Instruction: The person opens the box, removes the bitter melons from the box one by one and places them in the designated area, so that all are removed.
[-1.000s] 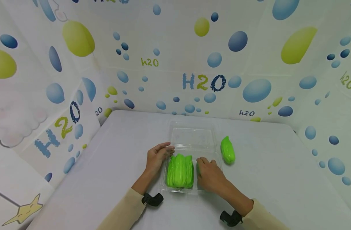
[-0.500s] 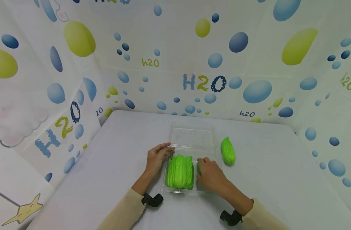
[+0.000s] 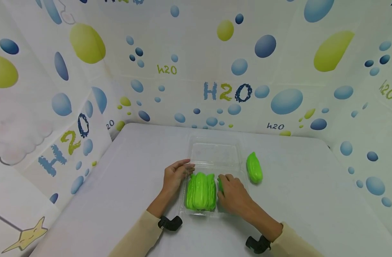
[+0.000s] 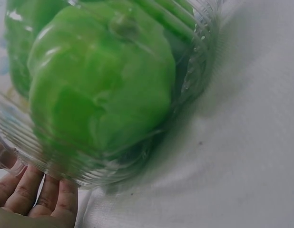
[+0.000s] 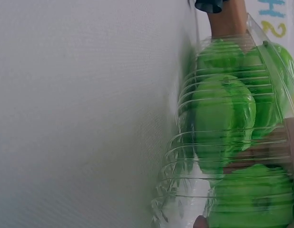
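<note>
A clear plastic box [image 3: 198,213] lies with its lid [image 3: 215,151] folded back on the white table. Several glossy, ridged green peppers [image 3: 200,192] fill its left part, one on top of others. My left hand [image 3: 174,178] holds the box's rear left corner; in the left wrist view its fingers [image 4: 30,190] lie at the rim and outer wall. My right hand [image 3: 234,194], inside the right part of the box, grips another green pepper [image 5: 251,197], mostly hidden under the palm in the head view. Its fingers show through the ribbed wall in the right wrist view.
One more green pepper [image 3: 254,168] lies on the white tablecloth [image 3: 144,160], right of the box. A printed curtain [image 3: 196,71] with blue and lime drops rises behind the table and along both sides.
My right hand has shifted slightly left with its pepper, whose edge now shows more beside the fingers. My left hand and the box stay in place.
</note>
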